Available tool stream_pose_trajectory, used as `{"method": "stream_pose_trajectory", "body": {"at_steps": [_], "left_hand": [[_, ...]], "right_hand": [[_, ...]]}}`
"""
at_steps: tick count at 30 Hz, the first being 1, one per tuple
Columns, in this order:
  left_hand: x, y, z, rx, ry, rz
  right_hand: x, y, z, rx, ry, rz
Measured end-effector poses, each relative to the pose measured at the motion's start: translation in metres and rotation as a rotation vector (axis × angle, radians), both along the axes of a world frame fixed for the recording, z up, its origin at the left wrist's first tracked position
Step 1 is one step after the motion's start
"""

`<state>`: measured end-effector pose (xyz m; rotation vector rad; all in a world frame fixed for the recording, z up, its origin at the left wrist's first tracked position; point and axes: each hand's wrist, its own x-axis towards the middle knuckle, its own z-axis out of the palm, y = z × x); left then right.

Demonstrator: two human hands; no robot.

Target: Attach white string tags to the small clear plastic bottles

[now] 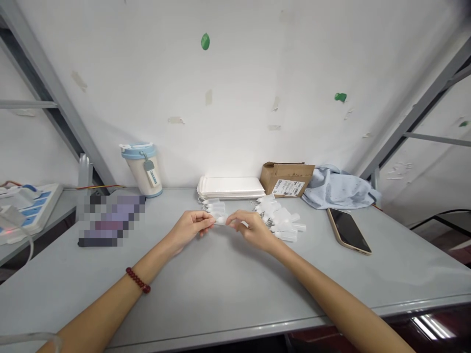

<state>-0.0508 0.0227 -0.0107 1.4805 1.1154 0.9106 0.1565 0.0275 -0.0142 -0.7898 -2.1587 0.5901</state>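
Much grey desktop [221,289] separates left hand [189,228] and right hand [253,229] from front edge [221,334].

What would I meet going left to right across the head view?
White power strip → blue-lidded cup → left hand → small translucent piece → right hand → pile of translucent tubes → phone.

So on this desk [221,294] a plastic tube [220,221] is sitting between the left hand [195,228] and right hand [250,228], with a few more tubes [213,201] lying behind it and a bigger pile [280,216] beside the right hand. Along the wall [235,98], left to right, a travel tumbler [143,171], flat stack [231,188], cardboard box [289,177] and cloth [336,189] are standing or lying, and a smartphone's [349,231] lying before the cloth.
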Motion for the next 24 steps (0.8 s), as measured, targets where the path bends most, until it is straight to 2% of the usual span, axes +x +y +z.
{"method": "stream_pose_trajectory", "body": {"at_steps": [4,13,19,22,24], "left_hand": [[0.000,0.001,0.001,-0.026,-0.020,0.004],[-0.001,0.005,-0.002,-0.047,-0.083,0.054],[0.003,0.003,-0.005,-0.005,0.004,-0.037],[0.001,0.006,-0.003,-0.001,0.011,0.016],[-0.003,0.008,-0.002,0.025,-0.003,0.107]], "right_hand": [[0.000,0.000,0.004,-0.101,0.032,-0.030],[0.003,0.002,0.005,-0.170,0.023,-0.085],[-0.002,-0.002,-0.001,-0.069,-0.047,-0.047],[-0.001,0.001,-0.004,-0.009,-0.077,-0.050],[0.002,0.005,-0.005,0.043,-0.081,-0.119]]}}
